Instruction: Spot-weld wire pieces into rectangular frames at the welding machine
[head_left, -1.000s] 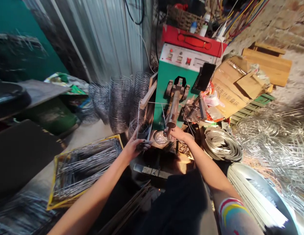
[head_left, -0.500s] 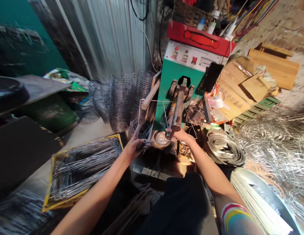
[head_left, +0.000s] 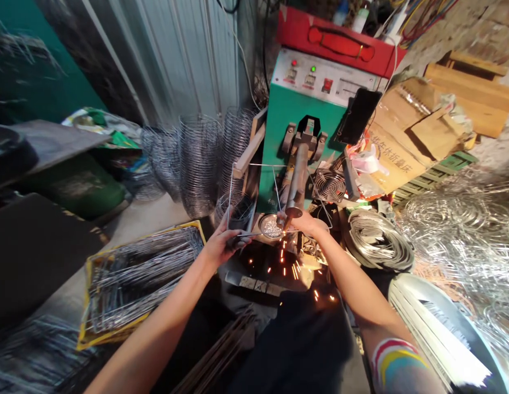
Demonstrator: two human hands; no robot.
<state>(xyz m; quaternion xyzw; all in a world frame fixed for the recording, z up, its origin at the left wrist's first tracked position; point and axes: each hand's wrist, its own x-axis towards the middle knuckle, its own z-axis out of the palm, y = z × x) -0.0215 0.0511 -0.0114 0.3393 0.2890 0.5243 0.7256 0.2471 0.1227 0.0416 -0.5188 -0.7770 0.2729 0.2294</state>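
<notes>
A thin wire frame (head_left: 230, 191) stands between my hands, its near wire passing under the electrode arm of the green spot welder (head_left: 274, 131). My left hand (head_left: 223, 243) is closed on the frame's left near corner, along with what looks like a short metal strip. Behind the electrode arm (head_left: 298, 183), my right hand (head_left: 305, 223) is closed around the frame's wire; its fingertips are partly hidden by the arm. Orange sparks (head_left: 284, 254) fall from the electrode tip, close to my right hand. A round tin (head_left: 271, 226) of small bright pieces sits just behind the wire.
A yellow crate (head_left: 85, 295) of wire pieces stands at the left. Rolls of coiled wire (head_left: 200, 164) rise behind it. On the right are a flat-strip coil (head_left: 379, 241), a basin (head_left: 490, 350) of strips and tangled wire (head_left: 463, 219). A phone (head_left: 358, 116) hangs on the welder.
Sparks now spray down from the electrode tip, and a green light has come on at the welder's panel. Both hands keep their hold on the wire frame. The view has shifted slightly.
</notes>
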